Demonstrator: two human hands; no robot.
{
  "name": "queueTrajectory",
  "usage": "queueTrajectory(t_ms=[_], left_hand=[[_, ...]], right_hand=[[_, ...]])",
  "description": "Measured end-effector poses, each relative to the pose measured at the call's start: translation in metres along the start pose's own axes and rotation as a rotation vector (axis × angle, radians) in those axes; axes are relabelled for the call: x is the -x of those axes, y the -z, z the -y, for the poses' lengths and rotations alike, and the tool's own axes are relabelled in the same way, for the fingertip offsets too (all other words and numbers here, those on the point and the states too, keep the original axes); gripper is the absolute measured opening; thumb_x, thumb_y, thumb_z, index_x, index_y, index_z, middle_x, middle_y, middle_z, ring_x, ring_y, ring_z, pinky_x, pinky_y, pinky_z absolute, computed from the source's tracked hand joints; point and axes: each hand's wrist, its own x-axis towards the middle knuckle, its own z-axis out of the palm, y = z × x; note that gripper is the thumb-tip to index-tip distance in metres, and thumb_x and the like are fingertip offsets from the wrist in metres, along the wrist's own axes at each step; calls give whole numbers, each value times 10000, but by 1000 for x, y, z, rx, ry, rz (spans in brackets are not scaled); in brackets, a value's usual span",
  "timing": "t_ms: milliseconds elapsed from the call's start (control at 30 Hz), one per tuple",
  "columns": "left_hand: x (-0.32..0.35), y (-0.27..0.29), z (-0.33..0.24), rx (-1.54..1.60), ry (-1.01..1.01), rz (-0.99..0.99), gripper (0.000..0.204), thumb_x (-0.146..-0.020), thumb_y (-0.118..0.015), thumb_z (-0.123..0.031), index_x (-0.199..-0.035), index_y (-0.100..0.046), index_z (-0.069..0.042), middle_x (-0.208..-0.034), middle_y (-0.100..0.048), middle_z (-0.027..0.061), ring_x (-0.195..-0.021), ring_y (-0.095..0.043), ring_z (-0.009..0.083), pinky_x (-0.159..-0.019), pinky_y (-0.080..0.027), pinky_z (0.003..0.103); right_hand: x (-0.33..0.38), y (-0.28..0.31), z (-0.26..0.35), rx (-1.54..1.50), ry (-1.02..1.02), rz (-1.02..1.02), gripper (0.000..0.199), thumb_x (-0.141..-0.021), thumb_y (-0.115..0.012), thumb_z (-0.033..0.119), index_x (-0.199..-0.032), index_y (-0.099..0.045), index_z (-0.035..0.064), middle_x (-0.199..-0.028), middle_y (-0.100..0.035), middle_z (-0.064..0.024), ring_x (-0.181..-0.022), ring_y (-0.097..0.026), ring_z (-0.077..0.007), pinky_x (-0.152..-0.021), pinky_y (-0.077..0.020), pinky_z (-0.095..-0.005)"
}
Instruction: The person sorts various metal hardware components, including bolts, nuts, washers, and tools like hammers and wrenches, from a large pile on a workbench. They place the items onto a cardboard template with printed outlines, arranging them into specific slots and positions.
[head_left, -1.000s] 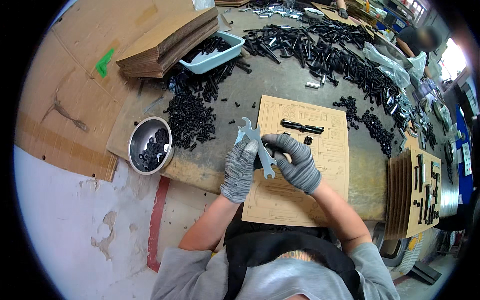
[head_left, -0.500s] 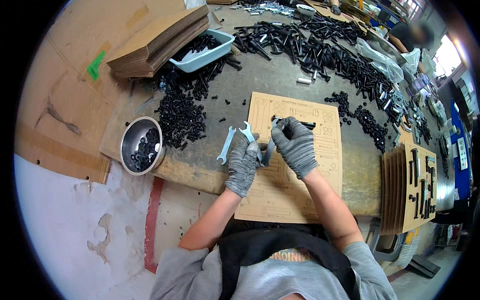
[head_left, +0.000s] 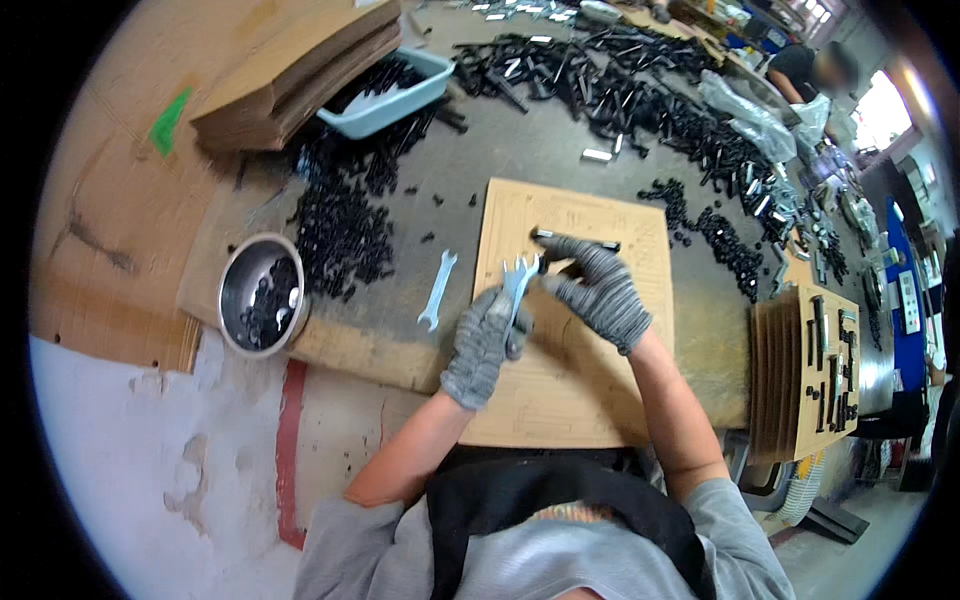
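Observation:
My left hand (head_left: 482,350), in a grey knit glove, is closed around open-end wrenches (head_left: 517,280) whose silver jaws stick up together above the fingers. Just right of those jaws is my gloved right hand (head_left: 605,295), its thumb and forefinger apart. Behind its fingers a black bolt-like rod (head_left: 604,244) lies across the printed cardboard sheet (head_left: 580,400); its middle is partly hidden. Another open-end wrench (head_left: 437,291) rests on the table left of the sheet.
A steel bowl (head_left: 262,340) with black parts stands at the left table edge, beside a heap of small black screws (head_left: 345,240). Farther back are a pale blue tray (head_left: 400,112) and piled bolts (head_left: 600,90). Stacked cardboard cards (head_left: 780,385) hold parts at right. A person (head_left: 795,75) is far right.
My right hand has let go of its wrench and its fingers have spread. The wrenches now sit together in my left hand. The whole view has shifted slightly.

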Motion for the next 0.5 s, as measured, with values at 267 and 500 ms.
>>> queueTrajectory(t_ms=[267,500], left_hand=[[-1,-18,-16,-136,11,13,258,-968,-528,-339,-1074,-554,-105,-790,-613,14,-569,-541,67,-467,-431,204],[-10,-12,-27,-349,53,77,339,-955,-528,-374,-1120,-567,-80,-759,-620,21,-541,-539,56,-455,-430,198]], right_hand=[[-18,10,-10,-144,-3,170,427,-803,-730,136,-1210,-605,114,-1100,-656,-68,-977,-609,-148,-791,-539,-292],[-30,30,-2,244,257,441,314,-791,-737,236,-1065,-659,104,-1182,-619,-94,-1242,-500,-320,-1014,-423,-429]])
